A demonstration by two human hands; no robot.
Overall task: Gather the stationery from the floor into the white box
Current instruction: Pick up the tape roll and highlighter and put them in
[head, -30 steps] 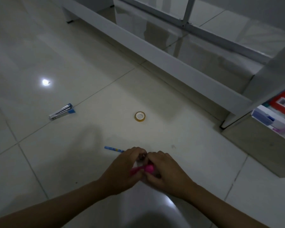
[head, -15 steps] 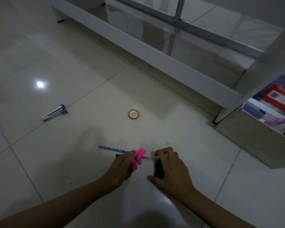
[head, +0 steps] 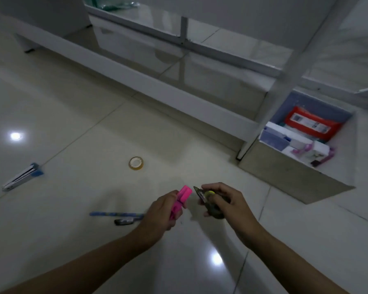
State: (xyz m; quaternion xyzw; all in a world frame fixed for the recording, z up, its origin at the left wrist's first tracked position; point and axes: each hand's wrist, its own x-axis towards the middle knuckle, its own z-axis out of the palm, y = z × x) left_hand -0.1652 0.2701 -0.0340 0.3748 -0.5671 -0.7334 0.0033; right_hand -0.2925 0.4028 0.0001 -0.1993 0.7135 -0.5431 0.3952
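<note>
Left hand (head: 157,213) gripping pink highlighter (head: 180,201), right hand (head: 227,203) clutching dark correction-tape dispenser (head: 208,201). Still floor-bound: stapler (head: 21,177), tape roll (head: 136,163), two pens (head: 117,214). White box (head: 295,166) already part-filled.

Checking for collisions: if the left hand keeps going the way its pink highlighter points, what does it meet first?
The left hand grips the pink highlighter, which points up and right. No item lies close along that line, only bare floor, then probably the white frame rail. Depth is hard to judge.
</note>
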